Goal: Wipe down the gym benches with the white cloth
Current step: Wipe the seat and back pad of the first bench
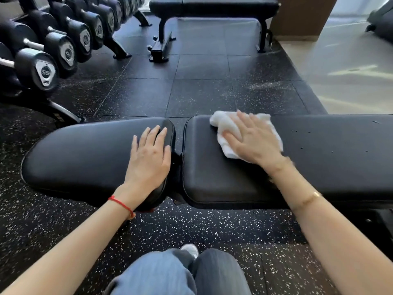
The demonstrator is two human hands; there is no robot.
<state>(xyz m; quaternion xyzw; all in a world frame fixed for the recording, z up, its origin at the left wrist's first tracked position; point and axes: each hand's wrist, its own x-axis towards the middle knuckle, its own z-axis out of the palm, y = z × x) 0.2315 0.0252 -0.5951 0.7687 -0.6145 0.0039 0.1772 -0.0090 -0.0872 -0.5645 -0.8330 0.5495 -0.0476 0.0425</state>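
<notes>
A black padded gym bench [212,177] lies across the view in front of me, in two pads with a gap between them. My left hand [148,158] rests flat, fingers straight, on the right end of the seat pad [85,154]. My right hand [253,139] presses a crumpled white cloth [223,126] flat onto the far left part of the long back pad [329,156]. Small droplets or specks dot that pad further right. A second black bench [212,5] stands at the far end of the floor.
A rack of black dumbbells [53,43] runs along the left side. Speckled black rubber floor tiles [202,86] lie between the two benches. A pale smooth floor [350,71] begins at the right. My knees in jeans [180,273] are below the bench.
</notes>
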